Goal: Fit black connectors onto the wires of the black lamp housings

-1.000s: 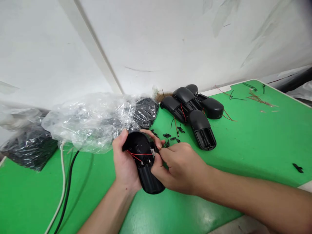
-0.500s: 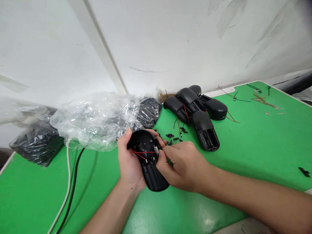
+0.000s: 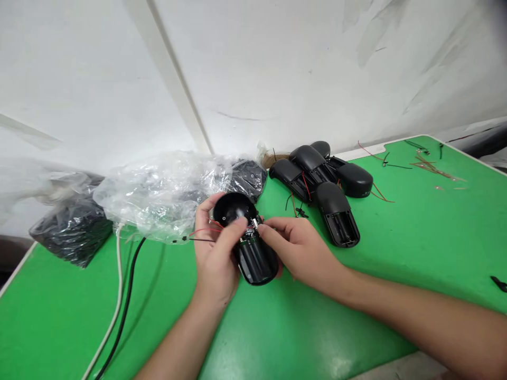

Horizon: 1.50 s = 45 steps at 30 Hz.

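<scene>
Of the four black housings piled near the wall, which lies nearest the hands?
The front housing, its open battery bay facing up, just beyond the right hand; the other three lie behind it, closer to the wall.

An assembly workshop: green bench [image 3: 415,232], black housings [image 3: 322,177] (piled), wire offcuts [image 3: 430,168].

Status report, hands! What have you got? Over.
Left hand gripping black housing, thumb across it. Right hand pinching its middle. Red, black wires sticking out. Plastic bag close behind.
</scene>
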### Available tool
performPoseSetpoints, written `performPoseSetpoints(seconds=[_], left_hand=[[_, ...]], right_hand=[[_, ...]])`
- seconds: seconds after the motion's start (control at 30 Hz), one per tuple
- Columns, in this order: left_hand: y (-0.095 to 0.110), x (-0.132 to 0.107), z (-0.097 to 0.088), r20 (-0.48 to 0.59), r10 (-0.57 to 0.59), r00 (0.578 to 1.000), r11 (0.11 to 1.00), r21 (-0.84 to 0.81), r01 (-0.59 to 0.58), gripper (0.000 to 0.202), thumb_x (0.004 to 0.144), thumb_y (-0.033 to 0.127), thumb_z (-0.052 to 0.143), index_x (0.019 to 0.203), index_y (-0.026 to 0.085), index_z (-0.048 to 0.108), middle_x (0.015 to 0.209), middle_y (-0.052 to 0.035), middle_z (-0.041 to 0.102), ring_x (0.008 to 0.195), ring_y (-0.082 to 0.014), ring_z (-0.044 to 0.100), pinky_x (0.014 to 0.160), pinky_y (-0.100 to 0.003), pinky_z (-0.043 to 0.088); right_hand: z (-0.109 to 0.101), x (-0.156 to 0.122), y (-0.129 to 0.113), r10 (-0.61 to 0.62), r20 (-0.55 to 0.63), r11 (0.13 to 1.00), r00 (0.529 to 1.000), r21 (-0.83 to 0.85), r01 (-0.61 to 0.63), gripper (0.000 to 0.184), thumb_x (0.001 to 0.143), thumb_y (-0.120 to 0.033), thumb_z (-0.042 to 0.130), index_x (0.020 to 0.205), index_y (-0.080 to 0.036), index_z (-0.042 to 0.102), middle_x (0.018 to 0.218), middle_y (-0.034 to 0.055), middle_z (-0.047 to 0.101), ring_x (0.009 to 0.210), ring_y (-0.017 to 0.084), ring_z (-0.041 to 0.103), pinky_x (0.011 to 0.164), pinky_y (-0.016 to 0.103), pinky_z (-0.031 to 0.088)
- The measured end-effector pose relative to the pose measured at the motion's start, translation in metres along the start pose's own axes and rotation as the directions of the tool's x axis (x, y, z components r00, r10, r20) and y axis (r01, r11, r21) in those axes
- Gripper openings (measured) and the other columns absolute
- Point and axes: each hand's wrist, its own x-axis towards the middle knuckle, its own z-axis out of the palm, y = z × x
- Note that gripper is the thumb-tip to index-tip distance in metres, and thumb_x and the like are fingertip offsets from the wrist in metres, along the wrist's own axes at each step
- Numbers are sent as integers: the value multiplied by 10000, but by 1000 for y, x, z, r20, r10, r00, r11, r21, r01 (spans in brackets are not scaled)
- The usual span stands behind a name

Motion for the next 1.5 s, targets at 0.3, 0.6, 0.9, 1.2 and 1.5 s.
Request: performPoseSetpoints(seconds=[0.3,0.6,0.9,1.2,1.5], left_hand=[[-3,2,-7,19,122,992,929,350,-121,594,752,219,827,1262,286,529,1045,-12,605,856,-133,589,786,-221,505],[-10,3,-10,8,154,988,921,361,-146,535,705,136,801,1146,259,523,987,-10,603,832,-185,649,778,-324,535],[-10,9,-13,52,83,995,962,257,-94,500,709,177,832,1135,241,578,1014,-28,646,893,-179,639,845,-331,530],[4,15,-7,-94,-105,990,994,-36,102,388,740,412,830,970,138,680,893,-56,662,784,-140,604,742,-261,533],[0,11,-8,-124,-31,992,992,119,46,402,808,534,761,943,171,652,939,-47,656,896,-189,644,856,-315,529]], right_hand=[[2,-3,0,-150,-25,960,988,-241,139,216,930,-323,613,1061,-166,683,575,-57,424,504,81,375,436,217,245],[0,-9,-7,-205,51,913,978,-349,209,247,935,-312,588,766,-133,600,560,-58,410,523,59,323,478,241,217],[0,-6,-6,-76,3,968,997,-239,74,250,931,-384,622,935,-147,704,563,-56,395,527,73,335,459,248,204],[1,-5,-3,-37,-52,998,998,-48,35,317,869,-474,747,935,-173,672,705,-34,534,656,92,467,559,235,320],[1,2,-7,214,413,553,885,696,-459,333,1080,-456,411,1131,-197,614,952,32,659,765,123,619,747,252,497]])
